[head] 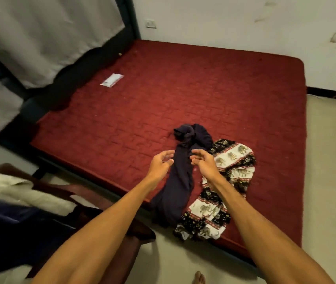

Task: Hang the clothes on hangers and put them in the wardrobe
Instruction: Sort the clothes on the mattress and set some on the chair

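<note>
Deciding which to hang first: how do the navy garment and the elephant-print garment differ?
The navy garment is plain and dark; the elephant-print garment is patterned black, white and red. The navy garment is twisted into a narrow strip, bunched at its far end; the elephant-print garment lies wider and flatter. Both lie side by side on the red mattress, draping over its near edge.

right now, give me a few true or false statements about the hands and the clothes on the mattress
1. The left hand and right hand grip nothing. True.
2. The navy garment lies left of the print garment. True.
3. The print garment hangs on a hanger. False: it lies on the mattress, and no hanger shows.
4. The packet lies on the navy garment. False: it lies apart from it, on the far side of the mattress.
</note>
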